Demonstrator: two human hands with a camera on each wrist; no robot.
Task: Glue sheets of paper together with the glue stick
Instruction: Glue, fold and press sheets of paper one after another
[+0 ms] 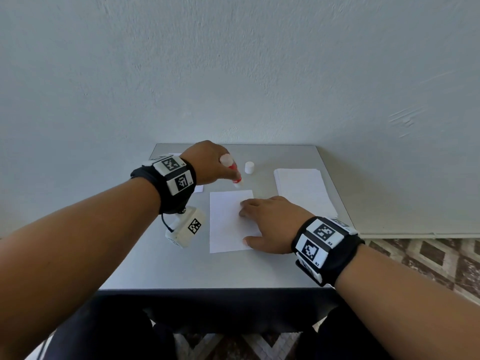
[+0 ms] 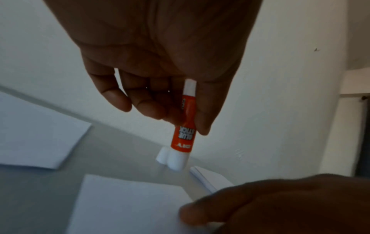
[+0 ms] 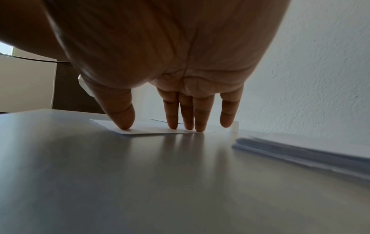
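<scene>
Broadly, a pale grey surface point(image 1: 161, 268) stands against a light textured wall point(image 1: 233, 61) and carries everything else. On its right side lies a stack of white paper point(image 1: 302, 189), the sheet edges showing as thin layers in the right wrist view point(image 3: 304, 152). At the centre lies a single white sheet point(image 1: 226, 224), well apart from the stack. Another white sheet point(image 2: 38, 139) lies at the far left, mostly hidden behind the left arm in the head view.

The right hand point(image 1: 270, 224) rests on the right part of the centre sheet, its fingers point(image 3: 172, 110) straight and spread, fingertips and thumb pressing the paper down onto the surface; it grasps nothing. The left hand point(image 1: 207, 162) hovers above the far edge of that sheet, its thumb and fingers point(image 2: 144, 102) curled round the glue stick point(image 2: 183, 129). That stick has an orange-red label with white lettering, is held tilted with its white end pointing down, and its tip hangs just over the sheet's far edge point(image 1: 235, 175); whether it touches the paper I cannot tell. A small white cap point(image 1: 249, 167) stands upright on the surface just beyond the sheet, between the glue stick and the stack. Both wrists wear black bands point(image 1: 330, 245) bearing black-and-white square markers.
</scene>
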